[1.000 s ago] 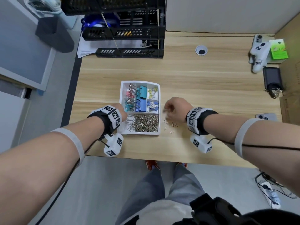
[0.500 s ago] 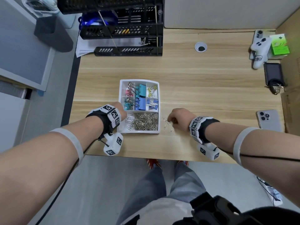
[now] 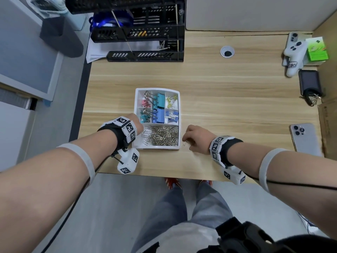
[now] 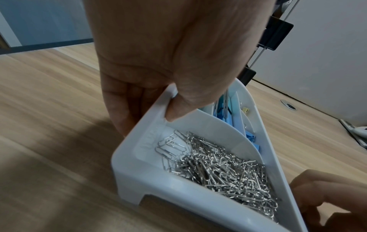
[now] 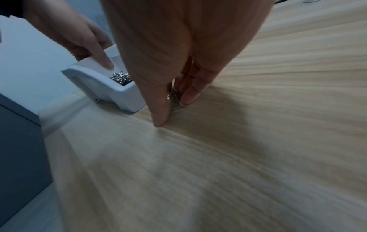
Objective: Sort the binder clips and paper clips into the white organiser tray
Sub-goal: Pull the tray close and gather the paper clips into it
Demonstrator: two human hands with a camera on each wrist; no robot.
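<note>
The white organiser tray (image 3: 156, 147) sits on the wooden desk, with coloured binder clips (image 3: 157, 106) in its far compartments and a heap of silver paper clips (image 3: 162, 136) in the near one. My left hand (image 3: 138, 123) grips the tray's left wall (image 4: 139, 138), thumb inside and fingers outside. Just right of the tray's near corner, my right hand (image 3: 186, 141) rests fingertips-down on the desk. It pinches a few loose paper clips (image 5: 175, 100) between thumb and fingers. One clip (image 3: 185, 143) pokes out below the fingertips.
A black wire file rack (image 3: 142, 33) stands at the back left. Along the right side lie a phone (image 3: 306, 139), a black device with keys (image 3: 310, 84), a white controller (image 3: 293, 52) and a green box (image 3: 317, 49). The desk's front edge is close behind both wrists.
My right hand has come nearer and lower beside the tray, and the loose clips scattered on the desk are now gathered under its fingers. The left hand stays on the tray.
</note>
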